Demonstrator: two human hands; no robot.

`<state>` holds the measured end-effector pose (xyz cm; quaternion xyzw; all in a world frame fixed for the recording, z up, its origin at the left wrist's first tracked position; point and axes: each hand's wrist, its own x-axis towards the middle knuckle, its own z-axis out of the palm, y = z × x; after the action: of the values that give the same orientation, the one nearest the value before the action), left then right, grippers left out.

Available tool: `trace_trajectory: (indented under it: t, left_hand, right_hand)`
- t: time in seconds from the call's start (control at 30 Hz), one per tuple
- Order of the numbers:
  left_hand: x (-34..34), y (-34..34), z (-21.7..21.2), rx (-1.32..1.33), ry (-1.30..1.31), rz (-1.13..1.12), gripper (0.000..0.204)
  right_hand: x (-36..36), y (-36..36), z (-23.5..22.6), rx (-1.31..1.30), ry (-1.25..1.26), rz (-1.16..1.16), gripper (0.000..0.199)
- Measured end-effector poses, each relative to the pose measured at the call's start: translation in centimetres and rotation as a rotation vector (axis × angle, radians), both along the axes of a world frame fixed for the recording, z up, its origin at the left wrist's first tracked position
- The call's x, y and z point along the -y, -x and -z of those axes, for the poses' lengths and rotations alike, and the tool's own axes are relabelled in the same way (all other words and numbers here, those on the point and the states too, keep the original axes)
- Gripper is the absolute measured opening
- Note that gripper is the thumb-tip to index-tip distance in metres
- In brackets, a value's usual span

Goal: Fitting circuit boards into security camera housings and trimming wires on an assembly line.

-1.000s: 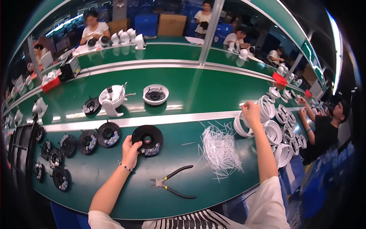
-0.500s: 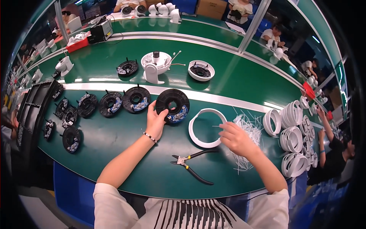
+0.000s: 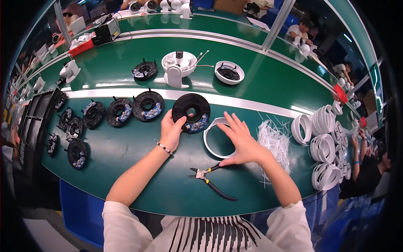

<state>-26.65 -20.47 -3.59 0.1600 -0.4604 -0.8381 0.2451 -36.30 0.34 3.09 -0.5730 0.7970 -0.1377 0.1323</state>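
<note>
Disc [image 3: 191, 102], black with a round centre hole and a blue circuit board [image 3: 197, 124] along its lower edge, is clamped in the left hand [image 3: 171, 131], thumb on the near face, clear of the green table [image 3: 145, 185]. A beaded bracelet [image 3: 164, 148] circles that wrist.

Right hand [image 3: 245, 145]: thumb and fingers wide apart, spread about the right side of a white ring [image 3: 206, 142], which is partly hidden behind them. Whether the skin touches the ring cannot be told. The ring is just right of the disc.

Pliers [image 3: 202, 172] lie below the ring, jaws parted, upper handle reaching the right thumb; contact there is unclear.

Similar black discs [image 3: 119, 112] are set out to the left. A heap of white strips [image 3: 273, 143] lies right of the right hand, with stacked white rings [image 3: 322, 147] beyond it.
</note>
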Motion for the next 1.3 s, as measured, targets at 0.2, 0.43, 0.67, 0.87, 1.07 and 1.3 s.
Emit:
trace_trajectory:
  t: [0.2, 0.43, 0.67, 0.87, 1.07, 1.3]
  left_hand:
    - [0.3, 0.0, 0.1, 0.034, -0.011, 0.0, 0.029]
    - [0.1, -0.3, -0.3, -0.018, -0.035, -0.161, 0.035]
    - [-4.0, -0.9, -1.4, -0.138, 0.239, -0.112, 0.057]
    - [-2.8, -2.4, -2.6, -0.191, -0.026, 0.447, 0.067]
    - [-0.8, -1.8, -3.0, 0.143, -0.354, 0.571, 0.06]
    - [-1.6, -1.9, -2.3, 0.084, -0.298, 0.395, 0.049]
  right_hand:
    - [1.5, 1.5, 0.7, 0.092, -0.038, 0.044, 0.108]
    - [1.4, 0.6, -0.1, 0.347, 0.462, 0.212, 0.107]
    - [5.4, -3.8, 0.6, 0.983, 0.959, 0.35, 0.098]
    - [5.4, -2.4, 1.6, 0.895, 0.92, 0.386, 0.094]
    - [4.8, -3.1, 1.1, 0.487, 0.542, 0.266, 0.106]
    - [5.0, -1.4, 1.6, 0.799, 0.806, 0.435, 0.104]
